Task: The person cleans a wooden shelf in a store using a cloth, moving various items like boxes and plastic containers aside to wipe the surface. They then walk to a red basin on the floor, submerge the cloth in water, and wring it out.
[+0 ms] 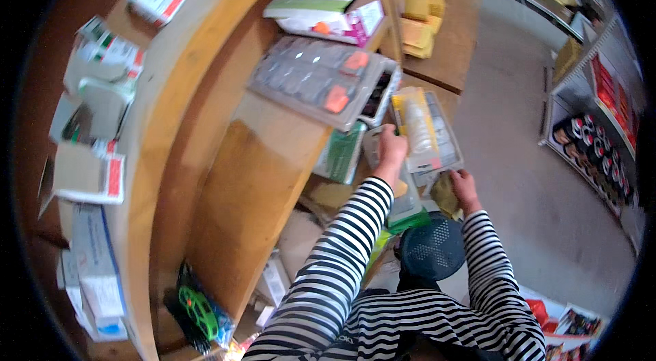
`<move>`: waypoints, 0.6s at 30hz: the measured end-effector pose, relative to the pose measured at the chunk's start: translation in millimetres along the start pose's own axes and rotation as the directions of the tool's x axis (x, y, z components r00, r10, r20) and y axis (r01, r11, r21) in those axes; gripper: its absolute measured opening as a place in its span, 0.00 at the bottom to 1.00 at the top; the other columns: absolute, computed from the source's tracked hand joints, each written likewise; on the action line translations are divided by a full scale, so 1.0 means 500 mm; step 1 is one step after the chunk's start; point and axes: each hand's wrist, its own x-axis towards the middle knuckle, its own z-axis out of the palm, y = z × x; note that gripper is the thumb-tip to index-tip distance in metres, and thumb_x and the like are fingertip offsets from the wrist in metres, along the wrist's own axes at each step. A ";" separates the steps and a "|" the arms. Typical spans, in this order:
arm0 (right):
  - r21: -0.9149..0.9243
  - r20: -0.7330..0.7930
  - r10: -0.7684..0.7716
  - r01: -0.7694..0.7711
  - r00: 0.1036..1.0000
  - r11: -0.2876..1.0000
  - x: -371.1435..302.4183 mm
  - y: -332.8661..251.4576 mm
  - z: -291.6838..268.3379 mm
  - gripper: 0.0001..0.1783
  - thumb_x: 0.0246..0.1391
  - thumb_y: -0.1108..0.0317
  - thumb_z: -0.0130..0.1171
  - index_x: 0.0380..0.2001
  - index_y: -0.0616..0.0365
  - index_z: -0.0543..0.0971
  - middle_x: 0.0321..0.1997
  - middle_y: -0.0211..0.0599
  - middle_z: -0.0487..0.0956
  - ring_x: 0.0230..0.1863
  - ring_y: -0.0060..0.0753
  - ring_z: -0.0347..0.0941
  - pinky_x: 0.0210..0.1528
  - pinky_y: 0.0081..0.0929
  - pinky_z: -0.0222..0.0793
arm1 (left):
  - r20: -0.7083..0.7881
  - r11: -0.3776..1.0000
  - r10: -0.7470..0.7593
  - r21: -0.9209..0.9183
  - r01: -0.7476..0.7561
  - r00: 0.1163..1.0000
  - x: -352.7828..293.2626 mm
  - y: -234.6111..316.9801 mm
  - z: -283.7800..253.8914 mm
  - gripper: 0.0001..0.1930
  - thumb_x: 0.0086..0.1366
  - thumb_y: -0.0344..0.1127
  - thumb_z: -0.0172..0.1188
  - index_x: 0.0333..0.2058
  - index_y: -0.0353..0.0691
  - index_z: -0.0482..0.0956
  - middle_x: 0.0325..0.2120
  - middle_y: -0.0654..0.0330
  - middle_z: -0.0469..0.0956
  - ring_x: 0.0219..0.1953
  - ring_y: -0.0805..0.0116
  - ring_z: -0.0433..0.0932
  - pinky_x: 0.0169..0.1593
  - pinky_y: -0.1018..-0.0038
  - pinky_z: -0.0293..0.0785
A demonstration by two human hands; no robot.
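My left hand [391, 152] is closed at the edge of the stacked clear plastic packs; what its fingers pinch is hidden. Just right of it lies a yellow-and-white pack with clear domed plastic [418, 132], on top of a shallow grey tray [447, 142]. My right hand [466, 191] is closed on a crumpled olive-brown cloth [445, 195], near the tray's front corner. Below the hands stands a dark round stool with a perforated seat [432, 245]. A green-edged clear pack [404, 207] lies between my forearms.
On the wooden shelf [239, 190] at left rest a large clear blister tray [307, 74] with orange labels and a white-and-purple box [328, 9]. Open cartons [89, 169] line the upper ledge. Yellow packets [420, 12] lie stacked at the back. A rack [594, 135] stands right.
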 end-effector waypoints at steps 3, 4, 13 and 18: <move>0.334 0.142 -0.010 -0.039 0.990 0.942 -0.018 0.057 -0.046 0.18 0.51 0.63 0.49 0.39 0.68 0.74 0.36 0.42 0.77 0.37 0.30 0.72 0.40 0.26 0.68 | 0.093 0.997 0.013 0.068 -0.019 0.996 -0.096 0.005 -0.037 0.21 0.50 0.28 0.56 0.45 0.34 0.67 0.37 0.55 0.72 0.28 0.68 0.74 0.27 0.74 0.71; 0.539 0.248 0.041 -0.173 0.968 0.825 -0.080 0.002 -0.065 0.16 0.54 0.64 0.48 0.40 0.67 0.72 0.36 0.37 0.75 0.36 0.28 0.72 0.38 0.24 0.69 | 0.129 0.998 0.014 0.064 -0.022 0.992 -0.136 -0.015 -0.066 0.23 0.51 0.29 0.57 0.47 0.35 0.67 0.39 0.55 0.73 0.29 0.69 0.73 0.28 0.74 0.71; 0.781 0.328 -0.267 -0.102 0.906 0.616 -0.316 -0.179 -0.094 0.25 0.54 0.62 0.48 0.53 0.63 0.63 0.51 0.41 0.70 0.51 0.36 0.67 0.52 0.31 0.64 | 0.346 0.988 -0.081 -0.098 0.122 0.935 -0.481 -0.077 -0.290 0.16 0.55 0.32 0.56 0.43 0.37 0.70 0.34 0.61 0.73 0.31 0.73 0.73 0.32 0.77 0.72; 0.596 0.472 -0.453 0.106 0.756 0.796 -0.446 -0.405 0.027 0.33 0.45 0.76 0.54 0.56 0.60 0.58 0.50 0.39 0.69 0.50 0.30 0.67 0.51 0.27 0.65 | 0.219 0.907 0.093 -0.420 0.008 0.971 -0.591 0.039 -0.414 0.22 0.60 0.36 0.53 0.52 0.42 0.62 0.46 0.61 0.68 0.43 0.69 0.70 0.42 0.74 0.71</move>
